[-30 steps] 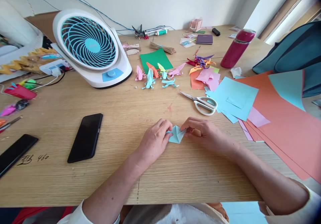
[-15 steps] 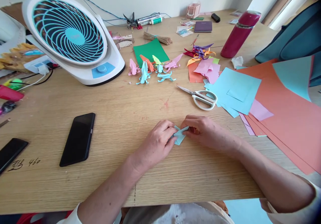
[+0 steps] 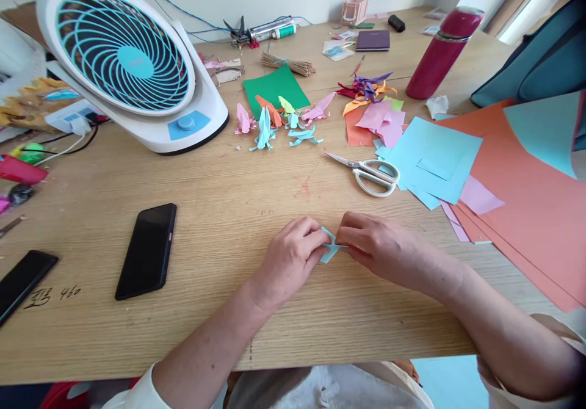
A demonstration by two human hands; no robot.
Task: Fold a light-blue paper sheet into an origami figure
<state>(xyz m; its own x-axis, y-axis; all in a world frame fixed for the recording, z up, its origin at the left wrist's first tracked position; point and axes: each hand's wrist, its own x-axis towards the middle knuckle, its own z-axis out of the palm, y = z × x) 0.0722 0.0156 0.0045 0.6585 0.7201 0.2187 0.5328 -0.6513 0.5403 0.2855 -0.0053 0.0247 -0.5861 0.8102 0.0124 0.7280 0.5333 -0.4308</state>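
Between my two hands, just above or on the table, is a small folded piece of light blue paper (image 3: 329, 254). My left hand (image 3: 295, 256) pinches its left side between thumb and fingers. From the right, my right hand (image 3: 375, 244) grips a pointed edge of the same paper with its fingertips. The fingers cover part of the folds. White-handled scissors (image 3: 373, 176) lie beyond my right hand. Several small folded paper figures (image 3: 264, 129) in pink, orange, green and blue stand farther back.
A white fan (image 3: 137, 73) stands at the back left, with a black phone (image 3: 146, 251) in front of it. Blue paper sheets (image 3: 439, 152) and large orange sheets (image 3: 531, 213) cover the right side. A magenta flask (image 3: 439, 58) stands behind them.
My right hand has turned, its fingers now more over the paper's right edge. Less of the folded paper shows than before. The view has shifted slightly.
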